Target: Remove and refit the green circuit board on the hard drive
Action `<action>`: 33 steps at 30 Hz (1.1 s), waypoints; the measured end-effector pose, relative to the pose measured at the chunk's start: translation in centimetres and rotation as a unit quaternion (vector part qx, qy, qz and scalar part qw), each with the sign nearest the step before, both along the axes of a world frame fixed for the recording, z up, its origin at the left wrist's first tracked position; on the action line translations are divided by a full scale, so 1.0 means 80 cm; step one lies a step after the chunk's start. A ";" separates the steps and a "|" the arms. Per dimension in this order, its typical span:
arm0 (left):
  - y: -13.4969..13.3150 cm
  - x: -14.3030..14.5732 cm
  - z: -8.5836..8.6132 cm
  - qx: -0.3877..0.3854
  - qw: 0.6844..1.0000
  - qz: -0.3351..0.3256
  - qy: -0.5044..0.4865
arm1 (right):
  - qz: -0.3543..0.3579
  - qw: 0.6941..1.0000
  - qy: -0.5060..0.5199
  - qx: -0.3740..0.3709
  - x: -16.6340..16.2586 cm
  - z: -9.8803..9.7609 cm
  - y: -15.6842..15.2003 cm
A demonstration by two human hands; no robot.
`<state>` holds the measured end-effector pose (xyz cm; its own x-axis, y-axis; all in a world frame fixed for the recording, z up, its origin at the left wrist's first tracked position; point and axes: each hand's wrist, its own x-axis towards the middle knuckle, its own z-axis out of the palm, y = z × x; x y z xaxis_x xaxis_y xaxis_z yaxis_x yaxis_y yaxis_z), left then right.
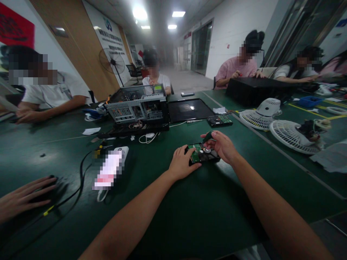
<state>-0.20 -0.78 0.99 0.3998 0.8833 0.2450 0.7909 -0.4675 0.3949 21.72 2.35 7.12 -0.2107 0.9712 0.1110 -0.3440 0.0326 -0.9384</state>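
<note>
A hard drive lies on the green table in front of me, its circuit board and a round metal hub facing up. My left hand grips its left end, fingers over the top and thumb along the near edge. In my right hand is a screwdriver with a dark green handle, pinched between thumb and fingers and slanting down over the drive. Its tip is too small to make out. Beyond my right hand lies a second hard drive, also board side up.
An opened computer case stands beyond, beside a black side panel. A phone and cables lie left, near another person's hand. White fan parts stand at right. Several people sit around the table.
</note>
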 end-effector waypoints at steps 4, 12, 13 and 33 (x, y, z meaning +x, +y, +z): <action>0.000 0.000 -0.001 0.004 1.000 -0.002 0.002 | -0.015 1.000 -0.010 0.002 0.000 0.001 0.000; 0.000 0.000 0.000 0.001 1.000 0.000 0.002 | 0.001 1.000 -0.024 0.010 0.001 0.002 -0.002; 0.000 0.000 0.000 0.000 1.000 0.000 0.001 | 0.001 1.000 -0.020 0.009 0.000 0.001 -0.002; 0.000 0.000 -0.001 0.009 1.000 0.002 0.005 | -0.016 1.000 -0.020 -0.011 -0.001 0.002 -0.001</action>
<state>-0.16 -0.81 0.89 0.3987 0.8802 0.2574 0.7966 -0.4715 0.3783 21.62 2.24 7.25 -0.1825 0.9798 0.0814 -0.3046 0.0224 -0.9522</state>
